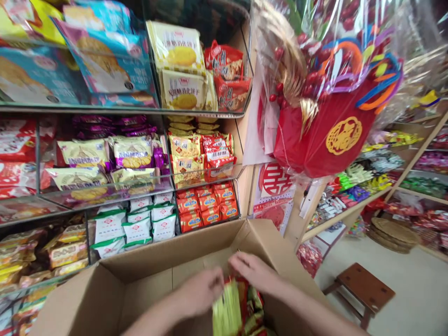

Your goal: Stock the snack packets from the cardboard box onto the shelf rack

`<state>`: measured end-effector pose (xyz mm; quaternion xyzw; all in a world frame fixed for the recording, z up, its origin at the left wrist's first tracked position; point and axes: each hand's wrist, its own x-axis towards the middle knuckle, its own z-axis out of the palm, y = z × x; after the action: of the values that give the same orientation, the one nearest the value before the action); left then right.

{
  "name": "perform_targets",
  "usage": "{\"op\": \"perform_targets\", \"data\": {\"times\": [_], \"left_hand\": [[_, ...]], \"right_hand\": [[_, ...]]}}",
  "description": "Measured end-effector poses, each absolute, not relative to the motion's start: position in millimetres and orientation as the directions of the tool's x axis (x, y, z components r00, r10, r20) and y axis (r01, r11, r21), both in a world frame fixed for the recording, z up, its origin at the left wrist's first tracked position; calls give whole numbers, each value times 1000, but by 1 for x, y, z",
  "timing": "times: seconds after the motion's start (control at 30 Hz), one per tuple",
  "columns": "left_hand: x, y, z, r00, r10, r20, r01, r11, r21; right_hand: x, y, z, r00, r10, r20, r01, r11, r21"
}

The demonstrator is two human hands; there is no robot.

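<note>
A large open cardboard box (150, 249) fills the lower middle of the view. Inside it, at the right, lie a yellow-green packet (227, 310) and red and green snack packets (254, 310). My left hand (206, 289) is over the box, just left of the yellow-green packet's top, with its fingers curled and blurred. Beside it, near the box's right back corner, my right hand (250, 270) has its fingers bent above the red packets. Whether either hand holds anything is too blurred to make out.
Shelves with clear-fronted bins (105, 109) of wrapped biscuits rise behind the box. A red gift bag (315, 135) in clear film hangs at upper right. At lower right, a brown wooden stool (366, 287) stands on the floor; more snack shelves (353, 205) run behind it.
</note>
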<state>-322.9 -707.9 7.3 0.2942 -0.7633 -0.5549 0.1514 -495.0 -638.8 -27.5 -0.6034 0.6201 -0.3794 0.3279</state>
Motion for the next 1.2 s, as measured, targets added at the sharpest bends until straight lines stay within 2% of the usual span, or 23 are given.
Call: {"op": "perform_targets", "data": {"times": [0.07, 0.13, 0.23, 0.37, 0.43, 0.53, 0.6, 0.63, 0.7, 0.8, 0.87, 0.9, 1.0, 1.1, 1.2], "left_hand": [[-326, -721, 14, -780, -613, -127, -268, 144, 953], [-328, -729, 22, -755, -646, -116, -223, 85, 971], [-330, -728, 33, -697, -713, -80, -140, 27, 990], [-330, -719, 38, -609, -791, -50, -32, -39, 999], [-328, -717, 39, -629, -768, -123, 2, -160, 987], [-325, -714, 44, -746, -596, -298, 59, -503, 862], [-323, -713, 47, -753, -577, -316, 140, -611, 779], [-323, -713, 48, -732, -613, -297, 188, -600, 777], [-322, -711, 49, -695, -677, -242, 250, -544, 801], [-321, -711, 47, -724, -668, -172, 258, -493, 831], [-320, -712, 46, -740, -658, -136, 252, -460, 851], [-320, -713, 46, -743, -657, -126, 244, -442, 863], [-318, -717, 47, -747, -651, -138, 156, -373, 915], [-320, -718, 48, -751, -648, -124, 96, -293, 951], [-328, -712, 44, -640, -767, -52, 254, -274, 928]], "right_hand": [[-493, -643, -21, -112, -992, 55, -298, -19, -954], [-490, -645, -16, -144, -988, 59, -114, -43, -993], [-483, -647, -11, -188, -978, 91, -5, -92, -996], [-476, -647, -4, -274, -941, 200, -79, -185, -979], [-476, -646, -2, -308, -889, 340, -230, -277, -933], [-478, -640, -1, -168, -754, 635, -559, -458, -691], [-480, -635, -1, -19, -712, 702, -638, -532, -557], [-480, -633, -2, 13, -722, 692, -630, -543, -555], [-480, -631, -3, -33, -778, 627, -545, -512, -664], [-480, -635, -6, -234, -857, 459, -194, -422, -886], [-481, -641, -6, -277, -906, 321, 47, -347, -937], [-482, -643, -5, -264, -927, 266, 115, -304, -946], [-486, -648, 3, -193, -964, 183, 140, -212, -967], [-486, -647, 14, -202, -952, 229, 129, -258, -958], [-474, -648, 19, -305, -928, 216, 254, -298, -920]]}}
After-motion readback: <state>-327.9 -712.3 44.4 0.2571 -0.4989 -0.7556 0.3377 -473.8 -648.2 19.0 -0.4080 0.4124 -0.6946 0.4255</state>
